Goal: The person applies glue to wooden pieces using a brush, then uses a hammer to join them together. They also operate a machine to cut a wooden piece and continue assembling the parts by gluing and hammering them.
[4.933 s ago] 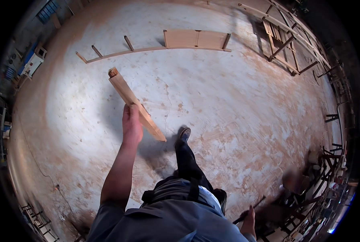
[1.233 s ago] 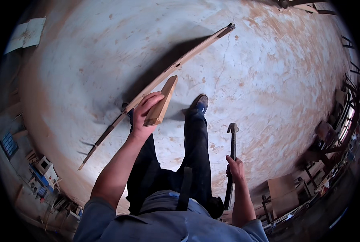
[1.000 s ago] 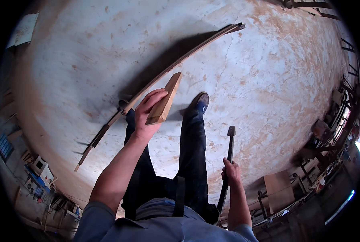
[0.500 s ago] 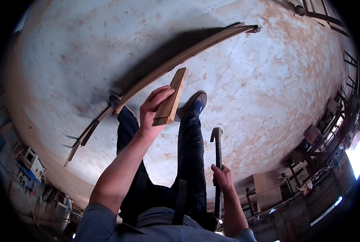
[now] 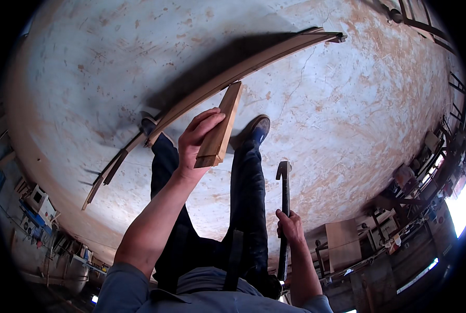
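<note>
My left hand (image 5: 196,138) grips a short wooden block (image 5: 221,125), held out in front of me over my legs. Just beyond the block, a long bent wooden strip (image 5: 233,73) lies on the concrete floor (image 5: 348,94), running from the left up to the far right. My right hand (image 5: 289,225) holds a hammer (image 5: 283,203) by its dark handle, head pointing forward, beside my right leg. My shoes stand on the floor next to the strip.
Workbenches, stools and a wooden board (image 5: 342,242) crowd the lower right edge. Shelves and machines (image 5: 34,201) line the left rim. Timber frames (image 5: 426,26) stand at the upper right.
Earlier I carried a longer plank toward a ladder-like frame. Over the last second the view tilted, the long strip slid up and right, and the block and hammer stayed in my hands.
</note>
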A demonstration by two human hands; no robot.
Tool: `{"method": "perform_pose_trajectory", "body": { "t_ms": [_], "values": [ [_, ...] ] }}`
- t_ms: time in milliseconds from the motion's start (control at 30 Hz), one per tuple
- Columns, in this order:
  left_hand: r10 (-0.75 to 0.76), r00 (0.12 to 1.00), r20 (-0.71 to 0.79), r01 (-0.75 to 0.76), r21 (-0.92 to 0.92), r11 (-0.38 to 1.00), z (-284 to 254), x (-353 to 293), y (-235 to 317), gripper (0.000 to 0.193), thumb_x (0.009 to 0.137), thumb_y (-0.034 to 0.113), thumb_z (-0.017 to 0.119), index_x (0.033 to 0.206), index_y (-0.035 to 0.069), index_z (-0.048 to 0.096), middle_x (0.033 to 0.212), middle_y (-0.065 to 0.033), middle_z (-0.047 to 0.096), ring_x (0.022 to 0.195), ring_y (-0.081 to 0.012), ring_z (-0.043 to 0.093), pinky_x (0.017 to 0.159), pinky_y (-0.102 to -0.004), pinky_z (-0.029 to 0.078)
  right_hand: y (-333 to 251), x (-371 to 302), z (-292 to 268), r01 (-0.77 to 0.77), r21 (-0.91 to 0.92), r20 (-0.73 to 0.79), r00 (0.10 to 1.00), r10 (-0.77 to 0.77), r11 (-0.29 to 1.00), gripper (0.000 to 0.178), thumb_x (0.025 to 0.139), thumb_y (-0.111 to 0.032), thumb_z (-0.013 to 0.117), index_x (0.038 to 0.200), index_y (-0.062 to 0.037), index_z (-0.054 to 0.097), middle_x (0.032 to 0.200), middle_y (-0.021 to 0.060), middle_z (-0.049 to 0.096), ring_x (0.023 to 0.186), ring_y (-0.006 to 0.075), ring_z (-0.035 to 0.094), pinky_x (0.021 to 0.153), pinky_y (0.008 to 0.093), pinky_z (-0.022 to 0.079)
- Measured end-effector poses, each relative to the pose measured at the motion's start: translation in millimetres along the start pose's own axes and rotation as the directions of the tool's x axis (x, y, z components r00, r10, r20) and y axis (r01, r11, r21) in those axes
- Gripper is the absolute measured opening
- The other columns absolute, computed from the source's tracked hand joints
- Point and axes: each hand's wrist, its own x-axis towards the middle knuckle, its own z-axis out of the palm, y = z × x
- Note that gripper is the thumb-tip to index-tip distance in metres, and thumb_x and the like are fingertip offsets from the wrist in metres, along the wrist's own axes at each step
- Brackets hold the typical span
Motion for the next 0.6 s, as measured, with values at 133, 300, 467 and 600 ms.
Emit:
{"method": "perform_pose_trajectory", "body": {
  "t_ms": [133, 300, 467, 600],
  "values": [
    [0.026, 1.0, -0.007, -0.026, 0.04, 0.999, -0.6, 1.6, 2.9, 0.036, 0.083, -0.007, 0.062, 0.118, -0.002, 0.061, 0.123, -0.0156, 0.058, 0.113, -0.0216, 0.057, 0.093, -0.0292, 0.05, -2.2, 0.0, 0.1, -0.008, 0.005, 0.003, 1.0, 0.008, 1.0, 0.034, 0.086, -0.033, 0.067, 0.081, -0.0016, 0.053, 0.055, 0.0036, 0.051, 0.043, 0.0136, 0.051, 0.041, 0.0294, 0.041],
    [0.002, 0.998, -0.057, -0.005, -0.05, 0.999, -1.9, -2.2, -4.2, 0.037, 0.08, -0.011, 0.063, 0.116, -0.003, 0.061, 0.121, -0.0157, 0.059, 0.111, -0.0223, 0.058, 0.092, -0.0296, 0.051, -0.1, 6.4, -1.1, 0.013, 0.007, 0.018, 1.0, -0.013, 1.0, 0.032, 0.087, -0.03, 0.066, 0.084, -0.0008, 0.053, 0.055, 0.0029, 0.05, 0.041, 0.0134, 0.049, 0.039, 0.0289, 0.041],
    [0.035, 0.995, -0.092, -0.032, 0.032, 0.999, -0.7, 0.2, 0.3, 0.036, 0.081, -0.012, 0.064, 0.115, -0.002, 0.06, 0.118, -0.0161, 0.061, 0.106, -0.0256, 0.06, 0.093, -0.0331, 0.05, 2.3, 14.1, -2.3, 0.007, 0.021, 0.008, 1.0, -0.007, 1.0, 0.035, 0.085, -0.032, 0.068, 0.08, -0.0009, 0.053, 0.055, 0.004, 0.052, 0.044, 0.0136, 0.053, 0.042, 0.0298, 0.042],
    [0.074, 0.996, -0.056, -0.06, 0.213, 0.975, -1.7, 2.8, 6.5, 0.036, 0.082, -0.008, 0.064, 0.117, 0.0, 0.06, 0.123, -0.0163, 0.059, 0.111, -0.0287, 0.058, 0.094, -0.0351, 0.05, 3.7, 16.8, -4.3, -0.018, 0.069, 0.026, 1.0, 0.017, 0.997, 0.035, 0.085, -0.032, 0.069, 0.082, -0.0007, 0.053, 0.056, 0.0051, 0.054, 0.044, 0.0139, 0.053, 0.043, 0.0295, 0.044]
  ]
}}
